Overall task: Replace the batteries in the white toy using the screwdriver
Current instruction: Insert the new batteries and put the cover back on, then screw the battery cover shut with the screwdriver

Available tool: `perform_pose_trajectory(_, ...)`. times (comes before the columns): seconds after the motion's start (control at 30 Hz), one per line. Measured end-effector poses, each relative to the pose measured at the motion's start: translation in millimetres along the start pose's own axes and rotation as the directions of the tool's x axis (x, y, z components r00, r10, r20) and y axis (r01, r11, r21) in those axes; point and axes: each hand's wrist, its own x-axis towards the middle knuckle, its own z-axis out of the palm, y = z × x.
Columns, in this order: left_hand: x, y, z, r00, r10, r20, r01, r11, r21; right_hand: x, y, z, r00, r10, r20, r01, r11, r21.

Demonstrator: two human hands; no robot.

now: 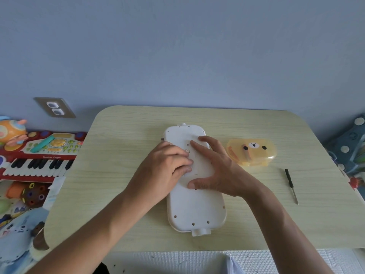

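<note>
Here the white toy (194,194) lies flat, underside up, in the middle of the table (122,135). Its long axis runs from 12 o'clock at the far edge to 6 o'clock near the person, leaning a little toward 5 o'clock at the near end. A short stubby socket sticks out of the near end, and a small nub shows at the far end.

The left hand (164,171) comes in from 7 o'clock, palm down, and covers the toy's left edge about mid-length. Its fingers (182,155) are curled and bunched together, the tips pressing on a small raised piece near the toy's centre line; whether they pinch it cannot be told. The right hand (215,167) comes in from 5 o'clock, palm down and spread open. Its index finger lies flat, pointing toward 11 o'clock beside the left fingertips, and its thumb presses on the toy's back farther toward 6 o'clock. It grips nothing.

The toy's shell is smooth off-white plastic, a rounded oblong with small screw holes spaced around its rim.

The screwdriver (291,185) lies loose on the table at 3 o'clock from the toy, well apart, black handle toward 12 o'clock and metal tip toward 6. A translucent yellow case (251,152) with a bear face sits at 2 o'clock, near the right wrist.
</note>
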Motion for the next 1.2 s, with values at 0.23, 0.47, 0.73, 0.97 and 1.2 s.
perform_pose_trajectory(0.23,-5,-3,-3,1.000,-0.002,-0.004,0.003,1.000,0.021,-1,-2,0,1.000,0.002,-0.009,-0.002,1.000,-0.014)
perform_pose_trajectory(0.47,2,-11,-4,0.954,-0.261,0.146,0.278,0.954,-0.116,-20,-5,-7,0.990,-0.005,-0.140,-0.006,0.997,-0.079)
perform_pose_trajectory(0.73,2,-12,1,0.940,-0.227,0.256,0.266,0.955,-0.130,-89,20,-76,0.616,0.247,-0.748,-0.132,0.969,0.210)
perform_pose_trajectory(0.97,5,-9,7,0.955,-0.197,0.223,0.234,0.960,-0.156,-109,73,-65,0.463,0.510,-0.725,-0.616,0.773,0.150)
perform_pose_trajectory(1.2,4,-9,8,0.952,-0.186,0.245,0.229,0.959,-0.164,-101,80,-58,0.450,0.392,-0.802,-0.638,0.770,0.019)
